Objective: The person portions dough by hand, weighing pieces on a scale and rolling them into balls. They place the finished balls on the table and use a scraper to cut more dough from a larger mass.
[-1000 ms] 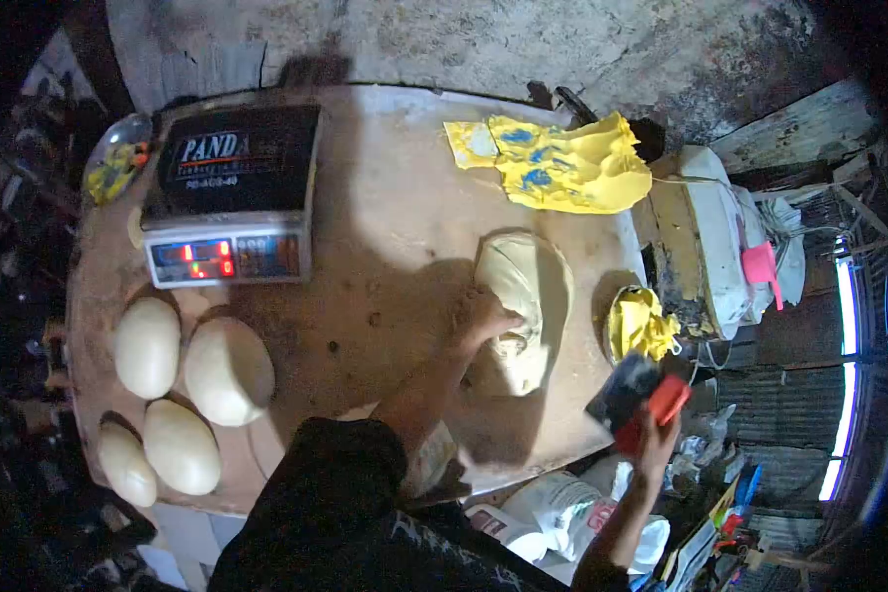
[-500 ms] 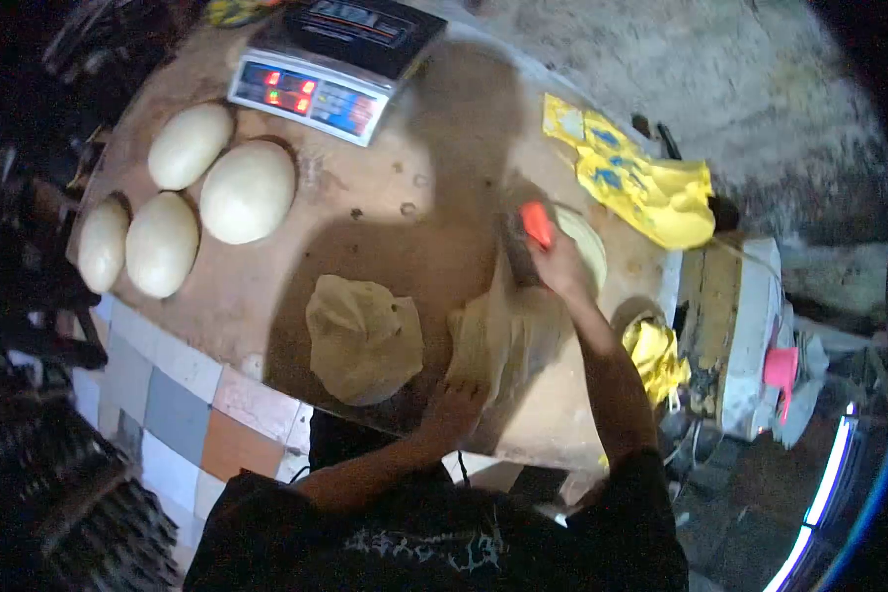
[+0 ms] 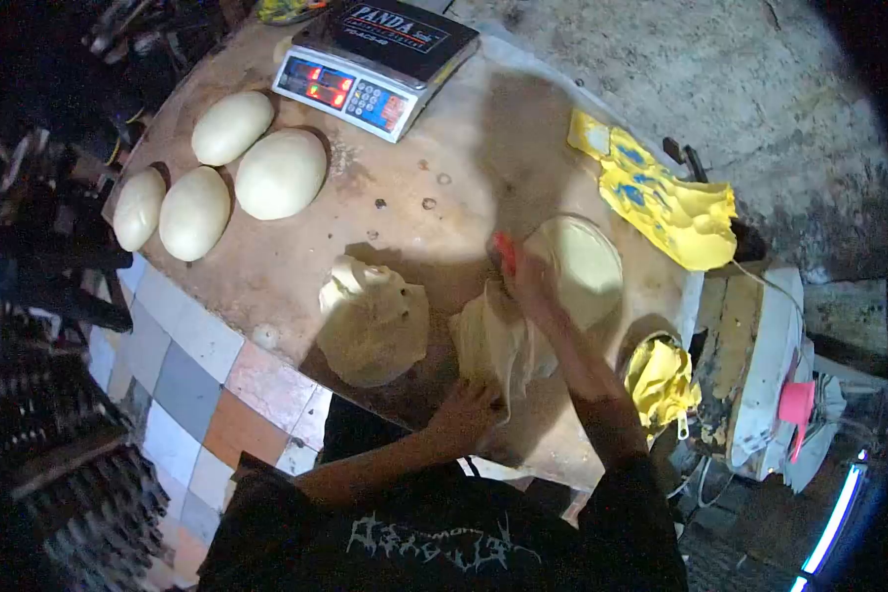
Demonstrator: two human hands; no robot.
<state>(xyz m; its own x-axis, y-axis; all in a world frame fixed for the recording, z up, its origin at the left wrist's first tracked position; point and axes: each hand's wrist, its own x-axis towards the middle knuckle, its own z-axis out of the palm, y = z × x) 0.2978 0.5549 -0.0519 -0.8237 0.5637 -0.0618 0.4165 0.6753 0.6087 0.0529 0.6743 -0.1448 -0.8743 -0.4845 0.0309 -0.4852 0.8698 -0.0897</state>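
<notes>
My right hand (image 3: 531,286) is closed round a red-handled tool (image 3: 504,254) whose lower part is hidden, at the upper edge of a folded, uneven dough piece (image 3: 488,340). My left hand (image 3: 469,407) lies with fingers extended on the near edge of that same piece. To its left rests a rough, flattened dough lump (image 3: 373,326), partly in shadow. Just beyond my right hand is a round, pale dough mass or container (image 3: 587,271); which one cannot be made out.
Several smooth dough balls (image 3: 281,175) sit at the table's left, near a digital scale (image 3: 395,49). A crumpled yellow wrapper (image 3: 666,202) lies by the right edge, another yellow bag (image 3: 658,385) nearer me. Tiled surface (image 3: 178,380) borders the table (image 3: 365,222) at left.
The camera view has shifted, so table objects appear farther right. My right hand and the red-handled tool have moved left, away from the round pale shape, toward the folded dough.
</notes>
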